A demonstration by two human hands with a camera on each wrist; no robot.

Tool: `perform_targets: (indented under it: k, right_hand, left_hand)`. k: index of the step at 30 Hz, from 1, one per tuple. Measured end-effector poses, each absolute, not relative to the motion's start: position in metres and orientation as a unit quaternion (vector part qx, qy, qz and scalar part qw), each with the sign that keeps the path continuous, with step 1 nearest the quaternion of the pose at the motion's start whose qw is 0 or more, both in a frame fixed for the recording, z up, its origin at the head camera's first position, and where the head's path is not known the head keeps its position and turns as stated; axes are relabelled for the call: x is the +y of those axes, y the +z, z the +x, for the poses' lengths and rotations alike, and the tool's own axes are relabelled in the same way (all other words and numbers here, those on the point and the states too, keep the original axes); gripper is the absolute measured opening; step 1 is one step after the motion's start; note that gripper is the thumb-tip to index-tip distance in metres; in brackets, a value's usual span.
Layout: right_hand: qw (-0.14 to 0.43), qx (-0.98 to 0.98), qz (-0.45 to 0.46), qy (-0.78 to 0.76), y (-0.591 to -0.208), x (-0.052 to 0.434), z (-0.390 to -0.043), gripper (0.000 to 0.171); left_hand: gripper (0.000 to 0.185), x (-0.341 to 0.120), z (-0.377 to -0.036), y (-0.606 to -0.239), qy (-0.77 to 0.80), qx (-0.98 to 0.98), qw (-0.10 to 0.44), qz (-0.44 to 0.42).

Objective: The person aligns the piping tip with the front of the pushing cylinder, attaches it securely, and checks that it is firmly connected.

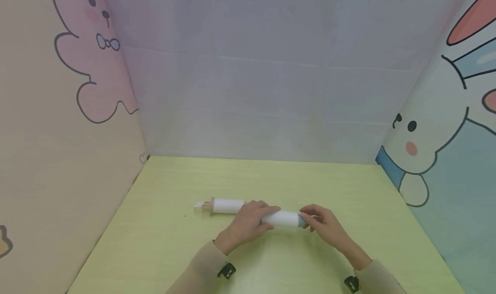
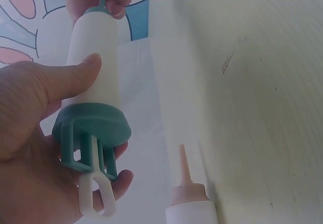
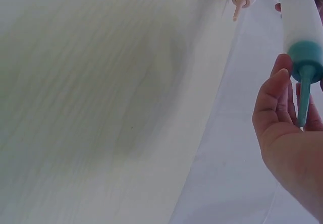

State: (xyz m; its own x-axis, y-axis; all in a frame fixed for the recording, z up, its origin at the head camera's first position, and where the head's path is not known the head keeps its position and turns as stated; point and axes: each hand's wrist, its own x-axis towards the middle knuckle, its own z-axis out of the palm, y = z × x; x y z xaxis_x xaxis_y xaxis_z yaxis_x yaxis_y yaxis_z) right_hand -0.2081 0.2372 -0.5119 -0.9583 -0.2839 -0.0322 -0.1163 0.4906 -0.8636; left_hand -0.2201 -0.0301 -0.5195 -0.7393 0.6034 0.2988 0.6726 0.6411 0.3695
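My left hand (image 1: 248, 223) grips a syringe with a white barrel (image 1: 284, 218), its thumb across the barrel. In the left wrist view, this syringe has a teal finger grip (image 2: 93, 120) and a white plunger ring (image 2: 96, 193) at its rear. My right hand (image 1: 327, 229) holds the teal nozzle cap (image 3: 305, 57) at the other end between thumb and fingers. The slim nozzle tip (image 3: 303, 100) points out past these fingers. Beyond the left hand lies a second syringe (image 1: 228, 205), white with a peach flange and a peach nozzle (image 2: 185, 171).
The syringes are over a pale yellow-green table (image 1: 186, 246). Walls stand around it: a plain pale back wall (image 1: 255, 78), a beige left wall (image 1: 58, 169) with a pink cartoon, and a right wall (image 1: 461, 208) with a cartoon rabbit.
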Motion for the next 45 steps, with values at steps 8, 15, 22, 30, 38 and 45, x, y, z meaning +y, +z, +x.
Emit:
perform_targets:
  k: [8, 15, 22, 30, 38, 45]
  right_hand:
    - [0.086, 0.835, -0.138, -0.526, -0.514, 0.241, -0.208, 0.028]
    - [0.092, 0.802, -0.205, -0.554, -0.515, 0.244, -0.207, 0.035]
    - [0.110, 0.831, -0.185, -0.512, -0.514, 0.245, -0.206, 0.026]
    - [0.128, 0.876, -0.111, -0.451, -0.513, 0.242, -0.204, 0.043]
    - [0.131, 0.854, -0.104, -0.493, -0.510, 0.242, -0.205, 0.042]
    - [0.102, 0.823, -0.164, -0.535, -0.514, 0.247, -0.203, 0.047]
  left_hand:
    - [0.048, -0.028, -0.222, -0.525, -0.238, -0.904, 0.069, -0.349]
    - [0.048, -0.029, -0.223, -0.527, -0.241, -0.903, 0.066, -0.348]
    - [0.049, -0.029, -0.222, -0.525, -0.242, -0.902, 0.067, -0.350]
    - [0.048, -0.029, -0.220, -0.522, -0.244, -0.899, 0.070, -0.356]
    - [0.049, -0.028, -0.219, -0.521, -0.245, -0.902, 0.064, -0.350]
    - [0.049, -0.028, -0.221, -0.524, -0.246, -0.902, 0.069, -0.349]
